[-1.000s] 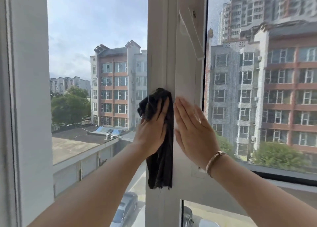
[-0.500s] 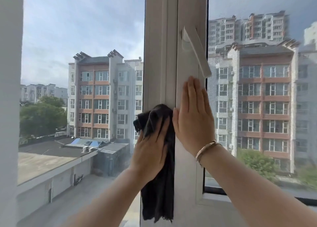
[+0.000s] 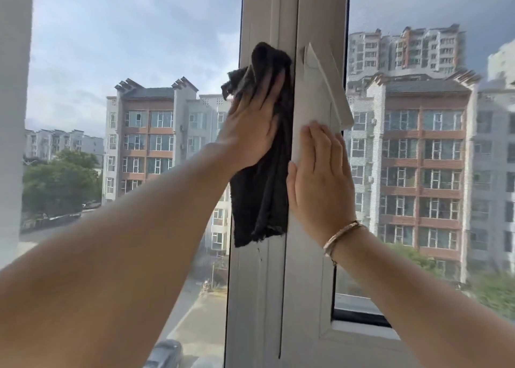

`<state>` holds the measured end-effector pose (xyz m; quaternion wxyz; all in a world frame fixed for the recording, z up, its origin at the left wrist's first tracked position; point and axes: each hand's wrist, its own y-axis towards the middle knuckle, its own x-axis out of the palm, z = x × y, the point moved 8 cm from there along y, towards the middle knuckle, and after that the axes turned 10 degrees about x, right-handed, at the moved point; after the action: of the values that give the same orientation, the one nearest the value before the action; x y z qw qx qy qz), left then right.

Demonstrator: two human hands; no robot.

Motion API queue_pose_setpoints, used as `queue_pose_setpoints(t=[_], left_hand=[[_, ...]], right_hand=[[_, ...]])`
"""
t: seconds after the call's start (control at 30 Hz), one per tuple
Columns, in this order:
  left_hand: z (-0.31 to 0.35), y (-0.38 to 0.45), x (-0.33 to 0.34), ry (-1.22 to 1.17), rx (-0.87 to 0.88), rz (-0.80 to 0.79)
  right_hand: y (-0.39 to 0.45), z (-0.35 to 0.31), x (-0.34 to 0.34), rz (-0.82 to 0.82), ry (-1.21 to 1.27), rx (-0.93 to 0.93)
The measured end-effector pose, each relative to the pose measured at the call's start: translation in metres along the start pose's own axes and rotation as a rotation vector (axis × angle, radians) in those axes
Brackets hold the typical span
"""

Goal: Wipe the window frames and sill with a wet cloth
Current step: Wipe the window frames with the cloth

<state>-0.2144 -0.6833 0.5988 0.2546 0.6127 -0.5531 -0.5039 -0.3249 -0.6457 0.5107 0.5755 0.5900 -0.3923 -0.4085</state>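
- Left hand (image 3: 252, 122): fingers straight and spread, palm pressing the black cloth (image 3: 262, 156) flat vs. the white window frame (image 3: 259, 284); not curled round it.
- Cloth sits on the centre upright of the frame, top bunched above the fingertips, rest hangs down under the wrist.
- Right hand (image 3: 320, 178): released, fingers straight and together, flat on the frame just beside the cloth, fingertips just under the window handle (image 3: 326, 89). Bracelet (image 3: 342, 235) on the wrist.
- Both forearms reach up and fwd from the bottom corners.
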Motion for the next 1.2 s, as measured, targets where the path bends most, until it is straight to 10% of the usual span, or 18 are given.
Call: queue_pose_setpoints(t=[0.33,0.9,1.2], left_hand=[[0.051,-0.121,0.042,0.009,-0.017,-0.116],[-0.006,0.03,-0.014,-0.006,-0.024,0.023],[0.046,-0.078,0.026,-0.035,0.0,-0.026]], right_hand=[[0.051,-0.003,0.011,-0.067,0.001,0.04],[0.053,0.002,0.009,0.013,0.113,0.043],[0.051,0.0,0.007,-0.039,0.112,-0.013]])
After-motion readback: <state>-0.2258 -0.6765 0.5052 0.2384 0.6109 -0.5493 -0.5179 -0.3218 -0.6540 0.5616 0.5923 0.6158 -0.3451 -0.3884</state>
